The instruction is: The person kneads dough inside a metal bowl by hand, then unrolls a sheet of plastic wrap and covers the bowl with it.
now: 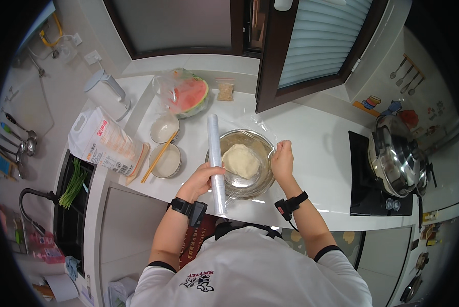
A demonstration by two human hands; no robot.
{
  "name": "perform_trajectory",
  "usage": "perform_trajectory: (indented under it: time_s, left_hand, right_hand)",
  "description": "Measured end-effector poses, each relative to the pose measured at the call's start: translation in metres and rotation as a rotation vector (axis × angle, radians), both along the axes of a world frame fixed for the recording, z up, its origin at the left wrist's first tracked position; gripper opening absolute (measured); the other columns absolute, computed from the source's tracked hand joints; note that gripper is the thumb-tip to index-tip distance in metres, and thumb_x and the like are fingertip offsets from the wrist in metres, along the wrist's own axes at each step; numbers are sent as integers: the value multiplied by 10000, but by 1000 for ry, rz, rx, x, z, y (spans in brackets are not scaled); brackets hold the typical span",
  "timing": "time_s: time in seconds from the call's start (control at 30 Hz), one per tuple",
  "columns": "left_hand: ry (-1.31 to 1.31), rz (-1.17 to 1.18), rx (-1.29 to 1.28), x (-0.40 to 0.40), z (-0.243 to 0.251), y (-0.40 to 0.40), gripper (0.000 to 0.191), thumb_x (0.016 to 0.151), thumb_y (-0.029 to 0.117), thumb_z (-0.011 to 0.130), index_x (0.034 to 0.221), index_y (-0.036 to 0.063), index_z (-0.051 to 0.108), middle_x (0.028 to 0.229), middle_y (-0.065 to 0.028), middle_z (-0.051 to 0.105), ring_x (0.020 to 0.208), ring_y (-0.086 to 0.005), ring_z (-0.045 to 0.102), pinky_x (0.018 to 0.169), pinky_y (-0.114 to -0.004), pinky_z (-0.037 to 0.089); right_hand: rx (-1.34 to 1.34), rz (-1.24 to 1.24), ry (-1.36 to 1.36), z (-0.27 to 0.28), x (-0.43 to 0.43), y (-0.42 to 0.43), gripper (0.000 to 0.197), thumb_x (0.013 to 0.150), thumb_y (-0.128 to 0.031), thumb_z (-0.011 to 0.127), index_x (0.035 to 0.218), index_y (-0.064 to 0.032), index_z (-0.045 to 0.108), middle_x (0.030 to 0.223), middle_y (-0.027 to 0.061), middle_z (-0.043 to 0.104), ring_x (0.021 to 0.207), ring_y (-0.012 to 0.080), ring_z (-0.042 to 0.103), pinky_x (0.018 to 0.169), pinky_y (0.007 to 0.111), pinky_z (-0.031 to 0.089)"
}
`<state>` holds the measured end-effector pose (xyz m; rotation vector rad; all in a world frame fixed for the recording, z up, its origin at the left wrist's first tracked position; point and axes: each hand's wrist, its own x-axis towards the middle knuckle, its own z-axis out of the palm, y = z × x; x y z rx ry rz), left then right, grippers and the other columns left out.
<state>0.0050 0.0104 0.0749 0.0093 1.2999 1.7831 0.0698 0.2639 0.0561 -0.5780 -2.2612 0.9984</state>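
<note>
A ball of dough (pixel 240 161) lies inside a metal mixing bowl (pixel 267 178) in front of me on the counter. My left hand (pixel 203 177) grips a roll of plastic wrap (pixel 214 146), which stands lengthwise over the bowl's left edge. From the roll, a clear sheet of film stretches rightward across the bowl. At the bowl's right rim, my right hand (pixel 283 161) is closed, pinching the edge of that film.
Left of the bowl are two bowls (pixel 163 129) (pixel 167 163), chopsticks (pixel 158 157) and a flour bag (pixel 106 140). Bagged watermelon (pixel 189 96) and a small zip bag (pixel 225 91) sit behind. A window sash (pixel 269 57) juts over the counter. A lidded pot (pixel 392 157) stands right, on the cooktop (pixel 358 180).
</note>
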Motion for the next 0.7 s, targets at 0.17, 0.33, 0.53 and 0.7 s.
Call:
perform_trajectory:
  time_s: [0.17, 0.33, 0.53, 0.7]
  left_hand:
    - [-13, 108, -14, 10, 3, 4, 377, 765, 78, 648, 1106, -9, 514, 835, -55, 574, 684, -129, 566, 588, -268, 477]
    - [19, 199, -47, 10, 11, 9, 310, 759, 34, 631, 1032, -37, 504, 793, -77, 583, 650, -142, 577, 593, -300, 504]
    - [55, 305, -109, -1, 19, 16, 234, 771, 63, 647, 948, -3, 510, 773, -67, 578, 634, -129, 575, 544, -272, 493]
    - [215, 238, -124, -6, 26, 11, 255, 785, 89, 661, 966, -14, 514, 750, -61, 583, 617, -121, 576, 537, -255, 492]
  right_hand:
    - [-13, -37, -94, -15, 2, 22, 152, 945, -123, 403, 991, 17, 442, 949, 255, 580, 841, 443, 572, 723, 475, 460]
    - [3, -37, -49, -26, 2, 37, 147, 942, -118, 404, 991, 14, 446, 939, 254, 578, 830, 442, 572, 719, 478, 457]
    - [9, -93, -2, -28, -3, 71, 146, 942, -106, 411, 984, 27, 452, 938, 235, 574, 860, 414, 564, 743, 450, 456]
    - [-16, -131, 142, -10, 0, 86, 144, 946, -109, 418, 984, 26, 453, 930, 224, 571, 847, 403, 564, 744, 429, 457]
